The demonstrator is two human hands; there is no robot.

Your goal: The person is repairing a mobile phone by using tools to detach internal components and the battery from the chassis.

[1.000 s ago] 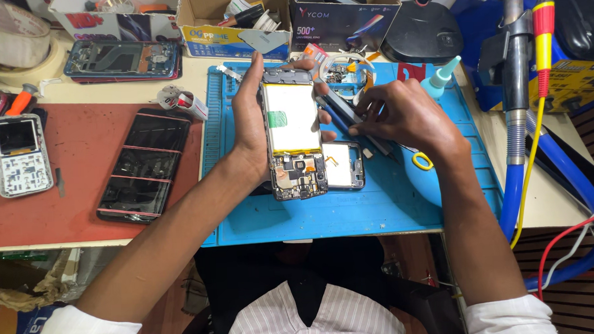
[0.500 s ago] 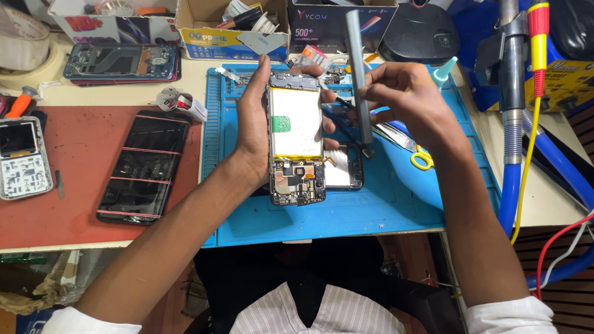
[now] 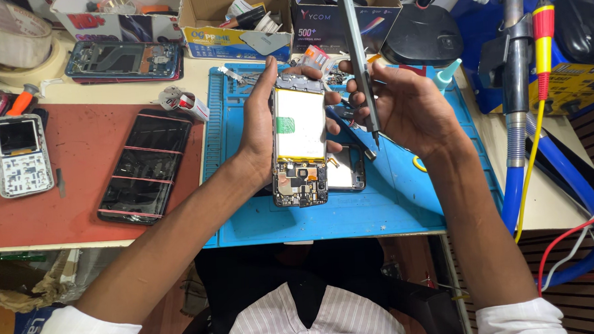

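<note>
That opened phone [image 3: 299, 147] looks light but pretty fragile with its battery and circuit board bare, so gripping it by the side edges seems like the safe bet. The left hand [image 3: 259, 132] is clamped around its edges, holding it above the blue mat [image 3: 405, 202]. The right hand [image 3: 408, 105] is closed on a grey screwdriver [image 3: 360, 64], tip down beside the phone.

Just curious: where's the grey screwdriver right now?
In the right hand, the screwdriver stands nearly upright, tip down, just right of the opened phone above the blue mat.
</note>
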